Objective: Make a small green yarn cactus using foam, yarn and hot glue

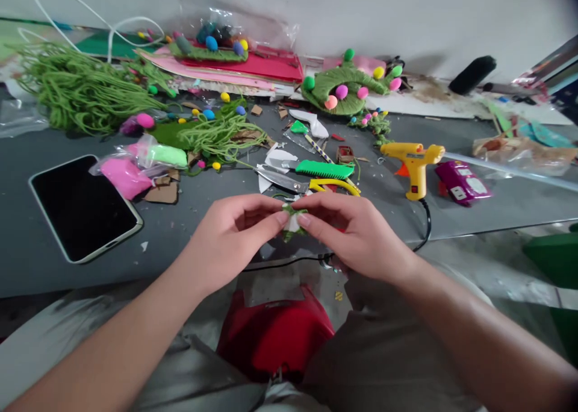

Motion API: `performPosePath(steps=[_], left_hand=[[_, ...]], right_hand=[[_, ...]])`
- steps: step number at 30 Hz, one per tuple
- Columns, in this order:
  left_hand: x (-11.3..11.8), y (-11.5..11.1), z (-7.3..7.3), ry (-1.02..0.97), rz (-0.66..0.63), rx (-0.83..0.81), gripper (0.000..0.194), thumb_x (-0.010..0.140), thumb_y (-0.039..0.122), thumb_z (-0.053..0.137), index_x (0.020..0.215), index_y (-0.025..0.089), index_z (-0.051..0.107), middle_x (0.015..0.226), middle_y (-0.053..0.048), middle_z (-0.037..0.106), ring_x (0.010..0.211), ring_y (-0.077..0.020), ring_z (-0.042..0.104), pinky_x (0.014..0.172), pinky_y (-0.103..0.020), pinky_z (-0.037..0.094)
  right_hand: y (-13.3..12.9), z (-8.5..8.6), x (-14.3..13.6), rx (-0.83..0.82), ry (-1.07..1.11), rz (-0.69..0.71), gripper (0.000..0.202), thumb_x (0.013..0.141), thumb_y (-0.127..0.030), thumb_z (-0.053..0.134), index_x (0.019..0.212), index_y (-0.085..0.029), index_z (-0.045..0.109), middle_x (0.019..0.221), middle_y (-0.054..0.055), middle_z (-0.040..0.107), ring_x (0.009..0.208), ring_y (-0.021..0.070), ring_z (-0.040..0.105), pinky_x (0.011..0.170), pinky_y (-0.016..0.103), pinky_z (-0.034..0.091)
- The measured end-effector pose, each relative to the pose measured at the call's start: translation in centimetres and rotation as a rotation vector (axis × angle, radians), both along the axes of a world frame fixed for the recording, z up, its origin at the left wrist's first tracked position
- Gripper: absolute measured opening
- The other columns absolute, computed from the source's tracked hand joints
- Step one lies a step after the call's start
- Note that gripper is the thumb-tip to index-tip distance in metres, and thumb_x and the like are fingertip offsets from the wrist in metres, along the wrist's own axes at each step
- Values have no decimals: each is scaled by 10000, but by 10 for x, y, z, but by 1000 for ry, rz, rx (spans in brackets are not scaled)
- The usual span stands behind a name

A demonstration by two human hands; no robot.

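Observation:
Between my two hands, at the table's front edge, is a small white piece wrapped with green yarn [293,222]. My left hand [241,231] pinches it from the left with thumb and fingers. From the right, my right hand [345,231] pinches the same piece, and the two thumbs almost meet over its white middle. Part of it is hidden by the fingers. Just beyond my hands lie scissors [289,180] with yellow handles and a green comb [325,170]. White paper scraps [280,158] are scattered beside them.
A yellow hot glue gun [413,159] stands right, its black cord hanging over the edge, beside a purple packet [463,183]. Left lie a tablet [85,207], pink clay in plastic [124,177] and green yarn [85,90]. A yarn-wrapped shape with coloured balls [345,90] rests at the back.

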State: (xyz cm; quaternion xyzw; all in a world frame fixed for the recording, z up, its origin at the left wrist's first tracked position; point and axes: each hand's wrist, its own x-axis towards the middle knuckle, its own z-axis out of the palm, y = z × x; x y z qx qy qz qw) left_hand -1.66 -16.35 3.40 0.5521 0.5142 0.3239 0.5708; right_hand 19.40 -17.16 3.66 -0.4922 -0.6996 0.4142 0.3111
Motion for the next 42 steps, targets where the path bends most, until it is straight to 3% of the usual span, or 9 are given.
performPosePath(steps=[8,12,19,27,33,42], left_hand=[[-8,13,-1,-42,24,-9,246,855,446,781,973,233,813,858,5,783,771,-149,693,696,-213,557],[-14,13,-1,25,-14,4,233,876,448,758,892,218,796,805,7,770,736,-138,680,687,-210,539],[-18,12,-6,99,-11,34,205,867,433,780,916,235,800,823,5,793,754,-149,701,711,-236,541],[-19,13,-8,-77,12,-13,193,837,435,820,885,248,821,738,8,763,686,-129,662,667,-221,533],[-21,19,-12,-158,81,-13,206,791,420,863,887,244,817,797,6,770,725,-137,678,707,-231,550],[-20,18,-7,-186,77,-55,202,770,391,879,849,218,812,775,-13,761,692,-140,666,670,-246,548]], right_hand=[[9,-10,-4,-159,202,-81,201,911,-315,735,1044,-165,717,855,26,729,731,125,665,669,240,567],[11,-10,-6,-148,218,-142,197,876,-304,771,1003,-161,723,799,13,731,694,115,675,656,230,578],[11,-7,-12,-132,263,-188,152,845,-271,799,940,-164,746,768,4,752,630,103,681,619,218,588],[8,-4,-10,-92,286,-150,153,822,-265,826,927,-164,778,780,11,768,641,117,700,636,237,612],[8,-3,-8,-67,322,-145,285,864,-198,784,1147,-183,750,881,4,782,739,118,741,722,227,636],[8,-4,-5,9,259,-152,132,848,-243,804,969,-188,803,918,22,810,769,139,751,746,243,637]])
